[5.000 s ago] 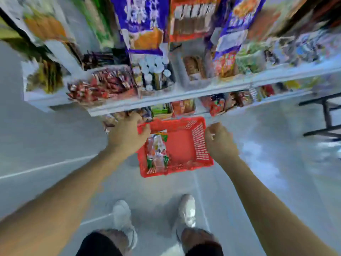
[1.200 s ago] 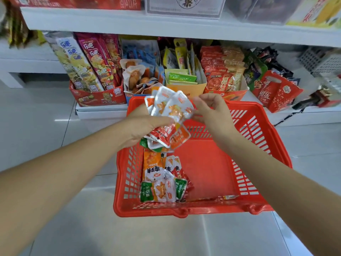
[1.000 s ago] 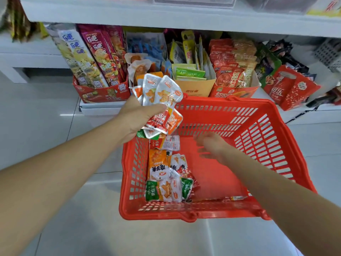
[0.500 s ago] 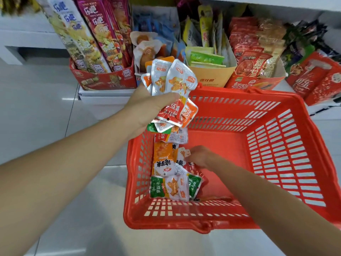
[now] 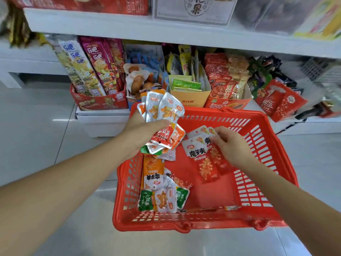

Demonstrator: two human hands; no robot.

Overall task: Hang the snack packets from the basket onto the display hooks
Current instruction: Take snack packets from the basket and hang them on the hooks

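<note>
Left hand (image 5: 142, 131) grips a fanned bunch of small snack packets (image 5: 164, 113) above the far-left corner of the red basket (image 5: 239, 115); its fingers are mostly hidden behind them. Right hand (image 5: 233, 145) pinches two overlapping long red packets (image 5: 202, 156) by their top edges, over the basket's interior. Loose packets (image 5: 159, 191) lie along the left wall. A strip at the near wall (image 5: 230, 207) is too blurred to identify.
</note>
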